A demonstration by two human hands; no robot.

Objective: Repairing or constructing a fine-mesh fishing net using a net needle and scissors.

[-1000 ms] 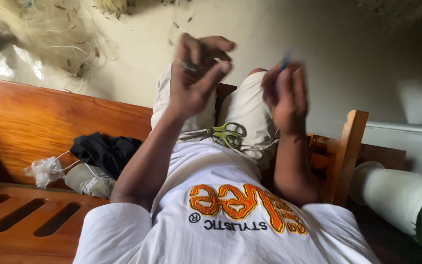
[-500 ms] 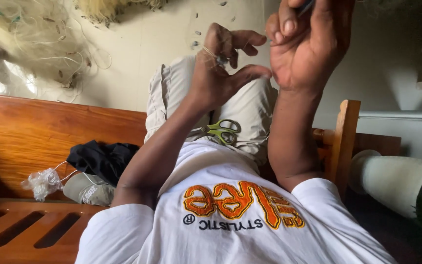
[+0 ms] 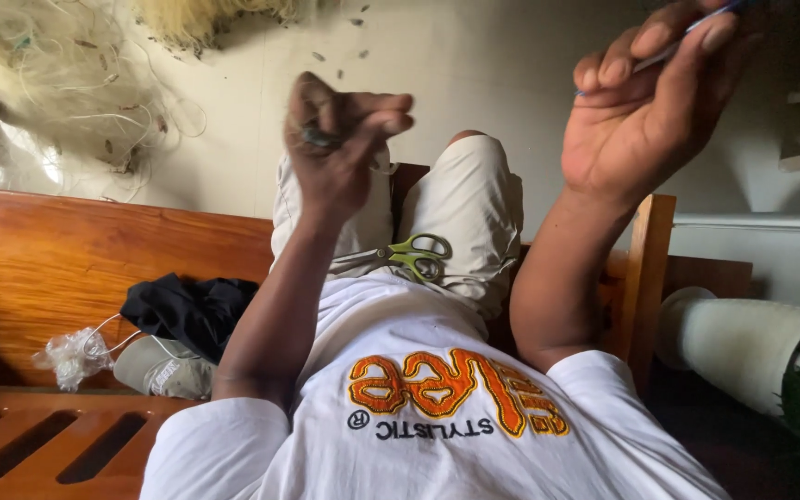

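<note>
Glossy varnished wood bench (image 3: 67, 250); matt white cloth shirt (image 3: 437, 454); scissors (image 3: 409, 256) with smooth green plastic handles; fine tangled netting (image 3: 57, 83) at ten o'clock.

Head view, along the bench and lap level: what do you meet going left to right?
Crumpled clear plastic bag → grey shoe → dark cloth → green-handled scissors on the lap → wooden bench post → white cylinder.

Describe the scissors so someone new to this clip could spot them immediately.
Start at the wooden bench and the seated person's pale shorts. The scissors lie on the lap, just above the white shirt's hem, below the raised left hand. Their green handles are the only green thing there.
</note>
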